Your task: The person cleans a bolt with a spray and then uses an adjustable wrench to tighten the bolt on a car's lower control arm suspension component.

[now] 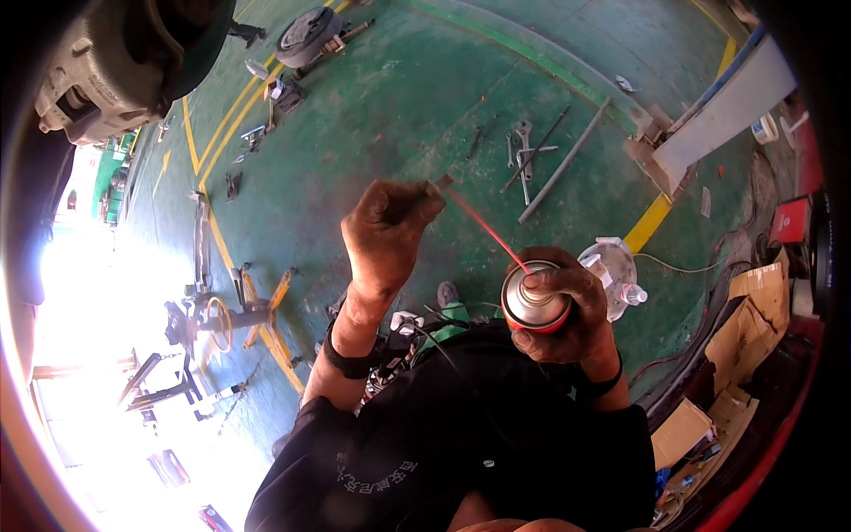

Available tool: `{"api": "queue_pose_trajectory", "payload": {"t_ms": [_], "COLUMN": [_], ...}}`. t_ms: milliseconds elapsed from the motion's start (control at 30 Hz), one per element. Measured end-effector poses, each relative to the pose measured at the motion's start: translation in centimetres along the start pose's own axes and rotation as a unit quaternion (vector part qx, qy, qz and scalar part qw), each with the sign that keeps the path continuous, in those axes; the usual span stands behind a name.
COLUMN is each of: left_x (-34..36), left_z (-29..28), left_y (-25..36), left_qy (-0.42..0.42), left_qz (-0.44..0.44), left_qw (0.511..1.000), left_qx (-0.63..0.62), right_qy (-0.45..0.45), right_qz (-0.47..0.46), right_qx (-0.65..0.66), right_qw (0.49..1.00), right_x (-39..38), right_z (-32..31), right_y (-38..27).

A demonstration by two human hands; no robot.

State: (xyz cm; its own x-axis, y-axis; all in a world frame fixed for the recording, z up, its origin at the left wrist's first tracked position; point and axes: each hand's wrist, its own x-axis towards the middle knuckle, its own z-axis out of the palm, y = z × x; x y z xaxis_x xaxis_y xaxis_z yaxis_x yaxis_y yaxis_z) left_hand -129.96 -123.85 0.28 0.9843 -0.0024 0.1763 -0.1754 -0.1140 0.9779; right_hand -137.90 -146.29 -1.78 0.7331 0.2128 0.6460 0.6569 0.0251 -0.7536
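The right hand (581,306) grasps a spray can (536,310) right of the frame centre, the thumb lying over its silver top and the fingers wrapped around its side. The left hand (390,226), near the frame centre, is closed in a pinch on a small flat part (441,184). A thin red straw (483,226) runs from the can top up and left to this part; whether its tip touches the part cannot be told. Both hands are darkly soiled. A black shirt (496,417) occupies the lower centre.

A cast metal assembly (106,71) fills the upper left. A clear plastic container (607,257) is visible just right of the can. At lower left, an orange-legged stand (266,324) rests on the green floor (390,106). Torn cardboard (749,332) lies at the right edge.

Farther out, wrenches (525,146) and a long grey bar (567,160) lie at upper centre-right. A round wheel-like part (310,34) lies at the top, left of centre.
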Motion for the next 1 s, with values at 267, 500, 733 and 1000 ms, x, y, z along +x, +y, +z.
{"api": "queue_pose_trajectory", "payload": {"t_ms": [267,500,733,1000], "left_x": [-0.14,0.23,0.33,0.41], "left_z": [0.02,0.23,0.49,0.60], "left_y": [0.11,0.02,0.06,0.28], "left_qy": [-0.014,-0.019,-0.021,-0.023], "left_qz": [0.007,-0.003,-0.017,-0.015], "left_qw": [0.999,0.999,0.999,0.999], "left_qx": [0.037,0.032,0.036,0.040], "right_qy": [0.030,0.005,0.013,0.013], "right_qz": [0.013,0.000,-0.004,-0.001], "right_qx": [-0.002,-0.027,-0.030,-0.026], "right_qw": [0.999,1.000,0.999,1.000], "right_x": [-0.04,-0.12,-0.31,-0.30], "right_z": [0.34,-0.06,-0.18,-0.22], "right_y": [-0.45,-0.18,0.05,0.15]}}
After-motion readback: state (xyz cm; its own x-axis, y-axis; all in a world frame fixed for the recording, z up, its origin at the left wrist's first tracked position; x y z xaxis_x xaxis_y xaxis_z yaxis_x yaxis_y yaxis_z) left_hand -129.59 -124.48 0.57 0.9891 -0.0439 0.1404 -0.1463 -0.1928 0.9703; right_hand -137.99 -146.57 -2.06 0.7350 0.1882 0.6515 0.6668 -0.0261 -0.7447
